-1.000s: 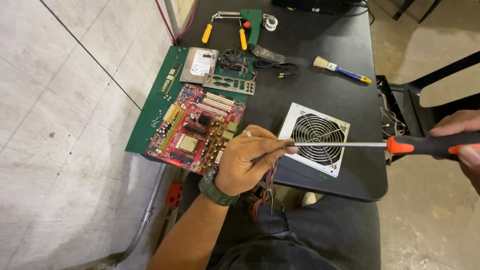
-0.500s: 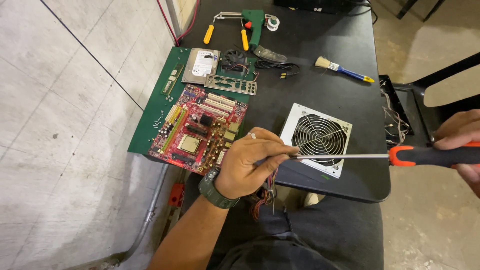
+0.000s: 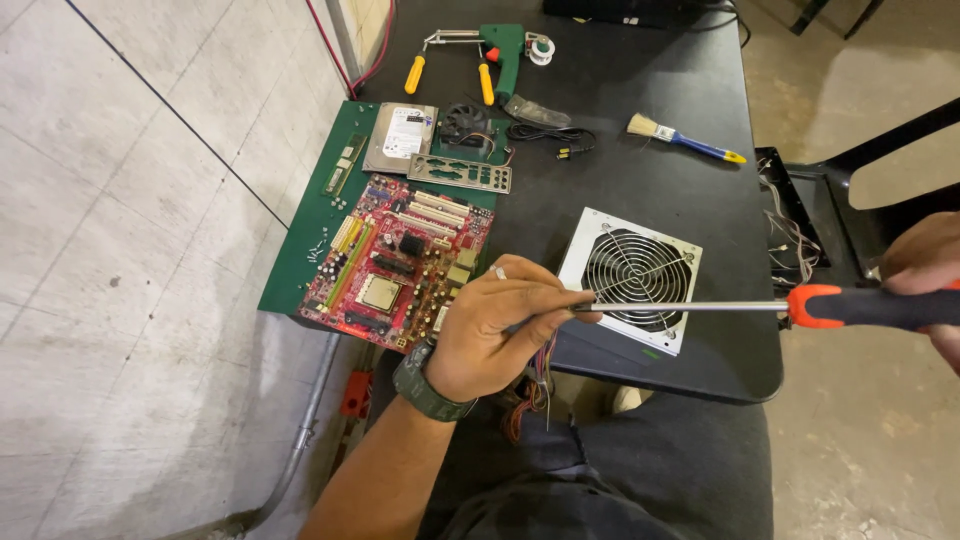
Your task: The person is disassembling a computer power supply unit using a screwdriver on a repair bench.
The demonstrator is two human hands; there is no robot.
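Note:
My left hand (image 3: 497, 322) pinches the tip of a long screwdriver (image 3: 690, 306) over the near edge of the black table (image 3: 640, 190). A dark watch sits on that wrist. My right hand (image 3: 925, 285), at the far right edge of the view, grips the screwdriver's orange and black handle. The steel shaft runs level above a white power supply box (image 3: 632, 278) with a round fan grille. A red motherboard (image 3: 400, 260) lies on a green mat (image 3: 300, 250), just left of my left hand.
A hard drive (image 3: 400, 135), a small fan (image 3: 465, 122), a metal port plate (image 3: 460, 174), black cables (image 3: 545, 133), a blue-handled brush (image 3: 685, 138), yellow-handled pliers (image 3: 445, 55) and a green tool (image 3: 503, 50) lie farther back. A black chair (image 3: 860, 180) stands at the right. Coloured wires hang below the table.
The screwdriver has shifted slightly to the right and down with both hands still on it; the view has also drifted a little.

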